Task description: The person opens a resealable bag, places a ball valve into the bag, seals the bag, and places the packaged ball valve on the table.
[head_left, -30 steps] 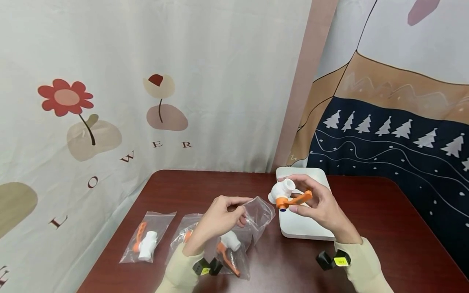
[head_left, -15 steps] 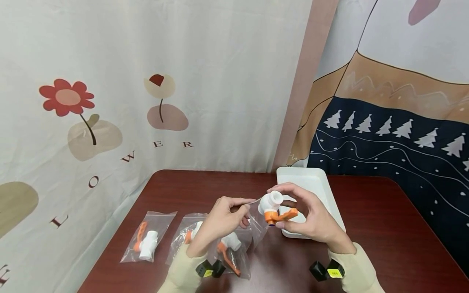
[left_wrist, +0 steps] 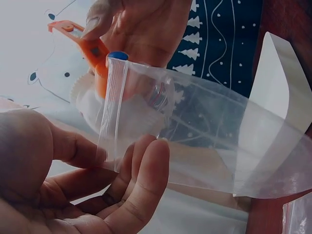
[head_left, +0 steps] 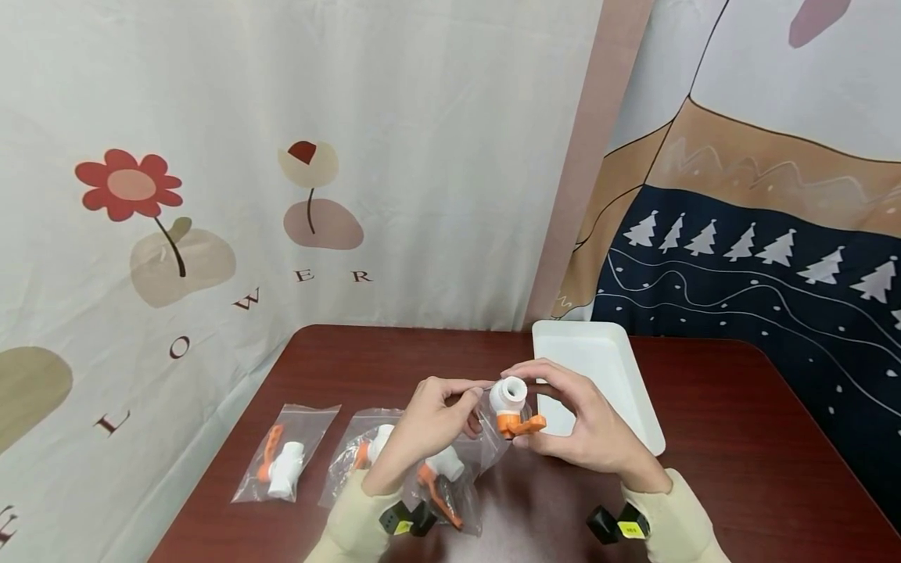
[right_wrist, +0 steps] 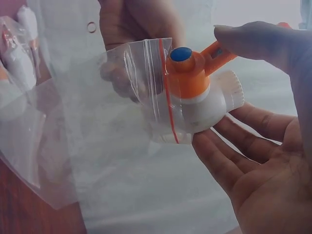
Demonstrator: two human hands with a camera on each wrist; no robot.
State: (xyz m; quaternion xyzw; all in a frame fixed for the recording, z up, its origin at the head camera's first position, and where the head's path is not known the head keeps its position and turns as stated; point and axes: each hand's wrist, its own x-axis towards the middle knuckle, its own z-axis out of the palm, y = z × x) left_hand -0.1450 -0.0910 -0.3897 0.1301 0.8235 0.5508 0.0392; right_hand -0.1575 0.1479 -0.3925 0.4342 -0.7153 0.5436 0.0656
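My right hand (head_left: 580, 410) holds a white plastic ball valve (head_left: 508, 397) with an orange lever, thumb on the lever and fingers under the body. In the right wrist view the valve (right_wrist: 202, 109) has a blue cap, and part of its body sits inside the mouth of a clear zip bag (right_wrist: 141, 87) with a red seal line. Pinching that bag's edge is my left hand (head_left: 432, 414), close beside the valve. From the left wrist view, the rest of the bag (left_wrist: 209, 117) trails away, flat and see-through.
A white tray (head_left: 619, 371) lies at the back right of the dark red table (head_left: 732, 438). To the left are a bagged valve (head_left: 284, 469), a second bagged valve (head_left: 373, 447) partly behind my left forearm, and a third bagged valve (head_left: 443, 467) nearer the middle.
My right hand has carried the valve left and down from in front of the tray to the bag's mouth, and the valve has partly entered it. The left hand stays almost still.
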